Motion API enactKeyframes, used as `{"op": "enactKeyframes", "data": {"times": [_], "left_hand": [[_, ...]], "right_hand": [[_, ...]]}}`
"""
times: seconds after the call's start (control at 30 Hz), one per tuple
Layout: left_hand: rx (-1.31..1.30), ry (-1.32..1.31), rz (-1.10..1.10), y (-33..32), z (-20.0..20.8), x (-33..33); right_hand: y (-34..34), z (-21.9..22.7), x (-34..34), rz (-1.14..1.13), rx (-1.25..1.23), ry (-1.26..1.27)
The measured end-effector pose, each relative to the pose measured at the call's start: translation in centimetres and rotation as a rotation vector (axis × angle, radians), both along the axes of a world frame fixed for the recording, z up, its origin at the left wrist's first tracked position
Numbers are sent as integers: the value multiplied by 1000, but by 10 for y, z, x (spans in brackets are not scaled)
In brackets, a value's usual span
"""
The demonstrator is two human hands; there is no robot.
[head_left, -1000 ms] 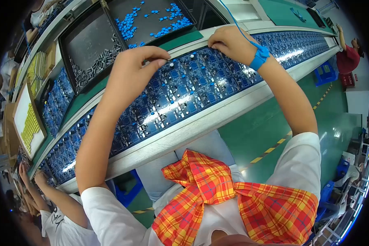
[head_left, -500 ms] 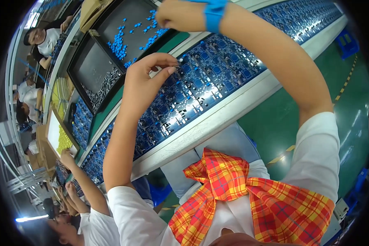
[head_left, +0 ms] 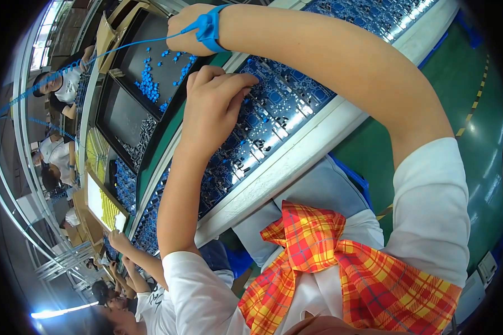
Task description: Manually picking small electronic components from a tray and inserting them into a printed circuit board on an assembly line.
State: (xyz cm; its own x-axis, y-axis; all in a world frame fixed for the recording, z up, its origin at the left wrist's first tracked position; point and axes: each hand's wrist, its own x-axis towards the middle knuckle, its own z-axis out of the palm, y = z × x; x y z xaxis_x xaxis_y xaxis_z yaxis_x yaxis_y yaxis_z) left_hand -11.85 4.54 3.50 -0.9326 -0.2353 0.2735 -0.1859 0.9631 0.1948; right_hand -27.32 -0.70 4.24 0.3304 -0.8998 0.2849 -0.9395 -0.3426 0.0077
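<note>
Green floor (head_left: 480,167) with a yellow-and-black line (head_left: 475,106) spreads at right; pale rails (head_left: 20,120) climb the left edge; a bright lamp (head_left: 64,311) glows lower left.

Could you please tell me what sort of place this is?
Probably an electronics assembly line: there are rows of blue circuit boards, black trays with small loose parts, and a corded blue wristband.

Circuit boards (head_left: 268,111) are partly covered and cut off.
Whatever may be held by the left hand (head_left: 211,100) is hidden by its fingers (head_left: 248,81), and the tips of the right hand (head_left: 185,28) are concealed by the hand itself. The boards are crossed by the right forearm (head_left: 318,47); their far end is cut off by the upper edge, and their fine detail cannot be made out.
</note>
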Motion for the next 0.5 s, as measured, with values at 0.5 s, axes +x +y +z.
{"op": "enactKeyframes", "data": {"times": [0.5], "left_hand": [[-105,-1,-64,-5,-1,0]], "right_hand": [[-7,-13,-4,119,-280,-357]]}}
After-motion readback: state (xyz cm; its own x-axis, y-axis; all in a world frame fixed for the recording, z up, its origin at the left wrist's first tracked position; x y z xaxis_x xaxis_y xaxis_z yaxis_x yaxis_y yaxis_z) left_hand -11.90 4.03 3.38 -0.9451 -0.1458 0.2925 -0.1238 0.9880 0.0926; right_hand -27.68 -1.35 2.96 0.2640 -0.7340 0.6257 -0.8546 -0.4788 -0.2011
